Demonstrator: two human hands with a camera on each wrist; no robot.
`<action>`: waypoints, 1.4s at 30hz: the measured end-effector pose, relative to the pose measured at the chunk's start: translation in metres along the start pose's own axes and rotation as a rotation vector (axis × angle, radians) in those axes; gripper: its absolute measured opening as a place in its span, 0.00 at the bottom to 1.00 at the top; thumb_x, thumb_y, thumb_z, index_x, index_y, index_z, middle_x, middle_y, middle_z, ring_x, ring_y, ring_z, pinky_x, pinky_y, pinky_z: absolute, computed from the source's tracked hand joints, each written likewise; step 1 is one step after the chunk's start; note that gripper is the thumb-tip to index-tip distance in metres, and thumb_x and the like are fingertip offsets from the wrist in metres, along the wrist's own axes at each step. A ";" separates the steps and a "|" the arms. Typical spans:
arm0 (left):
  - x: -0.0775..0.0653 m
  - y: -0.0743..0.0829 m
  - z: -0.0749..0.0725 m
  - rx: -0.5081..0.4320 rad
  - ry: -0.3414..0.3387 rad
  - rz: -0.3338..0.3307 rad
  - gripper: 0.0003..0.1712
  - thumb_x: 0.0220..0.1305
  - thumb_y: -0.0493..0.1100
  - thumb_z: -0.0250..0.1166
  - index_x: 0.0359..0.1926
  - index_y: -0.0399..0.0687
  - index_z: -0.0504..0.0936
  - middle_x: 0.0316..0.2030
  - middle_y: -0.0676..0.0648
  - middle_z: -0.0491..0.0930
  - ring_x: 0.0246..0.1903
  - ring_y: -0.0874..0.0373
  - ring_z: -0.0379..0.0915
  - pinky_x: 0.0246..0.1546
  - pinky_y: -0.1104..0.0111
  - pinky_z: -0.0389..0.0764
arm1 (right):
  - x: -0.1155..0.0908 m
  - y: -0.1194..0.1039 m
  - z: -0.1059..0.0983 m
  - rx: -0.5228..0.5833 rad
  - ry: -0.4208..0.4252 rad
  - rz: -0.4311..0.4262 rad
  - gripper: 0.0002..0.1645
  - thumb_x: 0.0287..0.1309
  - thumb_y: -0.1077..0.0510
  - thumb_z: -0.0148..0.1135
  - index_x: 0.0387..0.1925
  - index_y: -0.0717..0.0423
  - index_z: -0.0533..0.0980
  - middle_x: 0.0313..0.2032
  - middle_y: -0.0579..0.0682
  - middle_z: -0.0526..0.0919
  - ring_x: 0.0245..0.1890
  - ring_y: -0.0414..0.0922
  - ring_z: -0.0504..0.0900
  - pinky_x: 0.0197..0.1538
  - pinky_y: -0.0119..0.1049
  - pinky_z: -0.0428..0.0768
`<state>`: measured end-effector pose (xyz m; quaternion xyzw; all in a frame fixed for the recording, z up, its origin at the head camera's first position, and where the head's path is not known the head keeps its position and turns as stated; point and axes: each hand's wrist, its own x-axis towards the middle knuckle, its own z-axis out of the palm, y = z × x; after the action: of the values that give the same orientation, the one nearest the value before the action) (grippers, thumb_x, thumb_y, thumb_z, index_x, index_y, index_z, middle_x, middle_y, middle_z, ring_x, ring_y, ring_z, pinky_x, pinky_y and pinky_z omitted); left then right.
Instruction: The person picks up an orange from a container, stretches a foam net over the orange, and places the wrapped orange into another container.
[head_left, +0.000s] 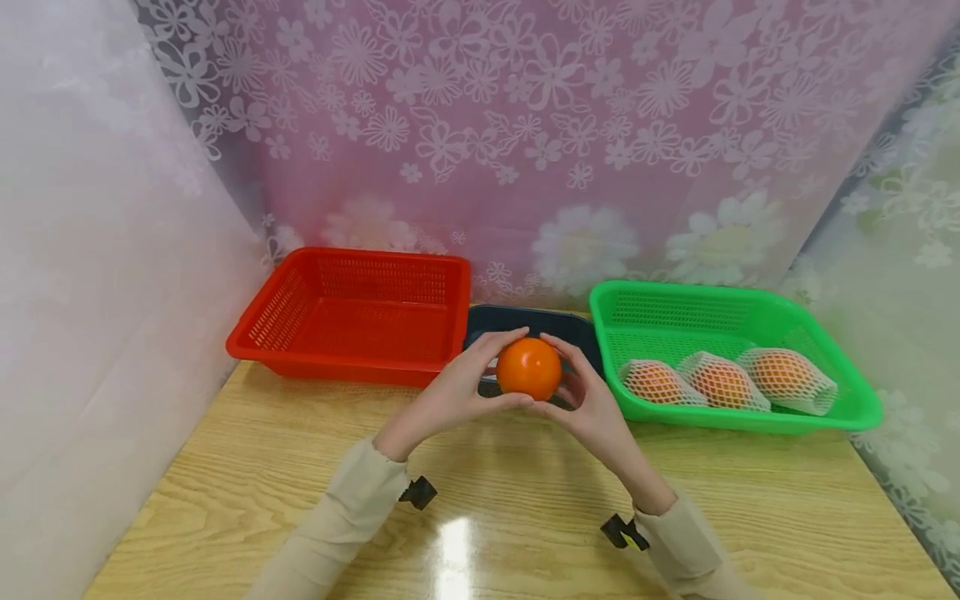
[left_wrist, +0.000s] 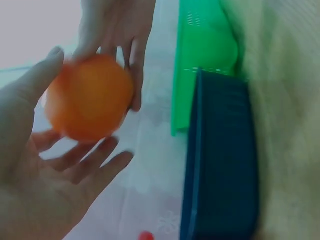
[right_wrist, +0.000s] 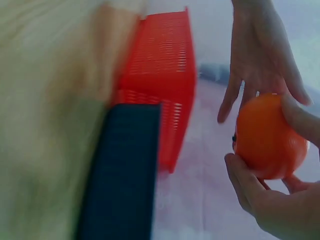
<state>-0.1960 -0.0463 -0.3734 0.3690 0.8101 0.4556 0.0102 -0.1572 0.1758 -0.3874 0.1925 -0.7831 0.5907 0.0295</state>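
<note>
A smooth, shiny orange [head_left: 528,369] is held between both hands above the table, in front of the dark blue basket [head_left: 534,318]. My left hand [head_left: 467,385] grips its left side, thumb at the near side and fingers curving round the far side. On the opposite side my right hand [head_left: 597,414] holds it the same way. The left wrist view shows the orange [left_wrist: 90,97] slightly blurred, level with the space above the baskets. In the right wrist view the right thumb and fingers wrap the orange [right_wrist: 270,136], while the left hand [right_wrist: 260,60] reaches it from behind.
At the back left stands a red basket [head_left: 352,367], with no fruit visible inside. A green basket [head_left: 750,421] at the back right holds 3 fruits in white foam nets [head_left: 722,383]. A floral curtain [head_left: 525,125] hangs behind the wooden table [head_left: 300,450].
</note>
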 end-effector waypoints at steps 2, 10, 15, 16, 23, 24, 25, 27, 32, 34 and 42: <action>-0.004 -0.005 0.004 0.001 -0.044 -0.009 0.50 0.59 0.49 0.76 0.77 0.53 0.60 0.70 0.49 0.66 0.63 0.55 0.70 0.60 0.61 0.78 | -0.007 0.007 -0.001 -0.059 -0.028 -0.005 0.51 0.53 0.67 0.75 0.75 0.50 0.61 0.68 0.58 0.67 0.59 0.58 0.78 0.60 0.35 0.79; -0.013 -0.023 0.027 -0.003 -0.133 -0.084 0.48 0.57 0.52 0.77 0.74 0.48 0.66 0.68 0.48 0.72 0.59 0.53 0.75 0.54 0.70 0.80 | -0.025 0.033 0.000 -0.173 -0.109 -0.006 0.49 0.51 0.65 0.77 0.72 0.56 0.63 0.67 0.61 0.68 0.58 0.60 0.78 0.59 0.47 0.80; -0.019 -0.032 0.037 0.011 -0.154 -0.148 0.46 0.56 0.54 0.77 0.72 0.48 0.68 0.66 0.48 0.74 0.58 0.54 0.76 0.52 0.71 0.81 | -0.027 0.041 0.000 -0.234 -0.161 -0.034 0.45 0.52 0.64 0.76 0.70 0.64 0.66 0.63 0.66 0.72 0.56 0.63 0.79 0.55 0.50 0.82; -0.020 -0.033 0.039 0.023 -0.157 -0.151 0.46 0.56 0.54 0.77 0.71 0.48 0.69 0.65 0.48 0.75 0.57 0.54 0.76 0.52 0.70 0.81 | -0.027 0.042 0.000 -0.236 -0.175 -0.022 0.45 0.53 0.64 0.76 0.70 0.64 0.66 0.63 0.66 0.72 0.56 0.63 0.79 0.55 0.51 0.82; -0.027 -0.041 0.046 0.143 -0.191 -0.170 0.45 0.56 0.59 0.76 0.70 0.52 0.69 0.61 0.51 0.77 0.55 0.56 0.75 0.55 0.65 0.79 | -0.027 0.051 0.000 -0.268 -0.285 0.054 0.42 0.58 0.58 0.74 0.70 0.60 0.64 0.66 0.65 0.71 0.56 0.62 0.80 0.55 0.54 0.82; -0.028 -0.042 0.047 0.142 -0.196 -0.175 0.45 0.56 0.60 0.76 0.71 0.52 0.68 0.61 0.51 0.77 0.55 0.56 0.75 0.55 0.64 0.79 | -0.028 0.052 0.001 -0.271 -0.294 0.057 0.42 0.59 0.57 0.74 0.70 0.60 0.64 0.66 0.65 0.71 0.55 0.62 0.80 0.54 0.53 0.82; -0.028 -0.042 0.048 0.143 -0.203 -0.178 0.46 0.57 0.60 0.75 0.71 0.52 0.68 0.62 0.51 0.76 0.56 0.56 0.75 0.55 0.64 0.79 | -0.029 0.053 0.001 -0.276 -0.303 0.054 0.42 0.59 0.57 0.73 0.70 0.60 0.64 0.66 0.65 0.71 0.55 0.62 0.81 0.54 0.52 0.82; -0.030 -0.043 0.048 0.145 -0.208 -0.181 0.46 0.57 0.60 0.75 0.72 0.52 0.67 0.63 0.51 0.75 0.57 0.55 0.74 0.57 0.62 0.79 | -0.030 0.054 0.002 -0.271 -0.316 0.059 0.42 0.60 0.57 0.73 0.71 0.60 0.63 0.66 0.65 0.70 0.54 0.62 0.81 0.53 0.50 0.83; -0.032 -0.043 0.048 0.152 -0.222 -0.189 0.46 0.59 0.60 0.74 0.73 0.51 0.66 0.66 0.49 0.73 0.59 0.52 0.73 0.59 0.58 0.78 | -0.029 0.056 0.005 -0.281 -0.322 0.075 0.41 0.61 0.56 0.72 0.71 0.58 0.63 0.66 0.65 0.70 0.54 0.61 0.81 0.53 0.48 0.84; -0.033 -0.044 0.047 0.157 -0.236 -0.189 0.46 0.61 0.59 0.73 0.74 0.51 0.65 0.66 0.48 0.73 0.59 0.52 0.73 0.58 0.58 0.78 | -0.028 0.055 0.005 -0.284 -0.326 0.078 0.41 0.61 0.56 0.71 0.71 0.59 0.63 0.66 0.65 0.70 0.54 0.60 0.81 0.53 0.49 0.83; -0.032 -0.047 0.046 0.158 -0.301 -0.160 0.45 0.64 0.60 0.70 0.76 0.53 0.61 0.66 0.47 0.71 0.55 0.54 0.75 0.55 0.63 0.79 | -0.004 0.031 -0.004 -0.445 -0.251 -0.055 0.32 0.66 0.56 0.67 0.68 0.57 0.70 0.63 0.59 0.75 0.55 0.58 0.81 0.54 0.53 0.82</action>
<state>-0.1845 -0.0467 -0.4459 0.3671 0.8594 0.3279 0.1383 -0.1644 0.1879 -0.4152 0.2743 -0.8857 0.3744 -0.0102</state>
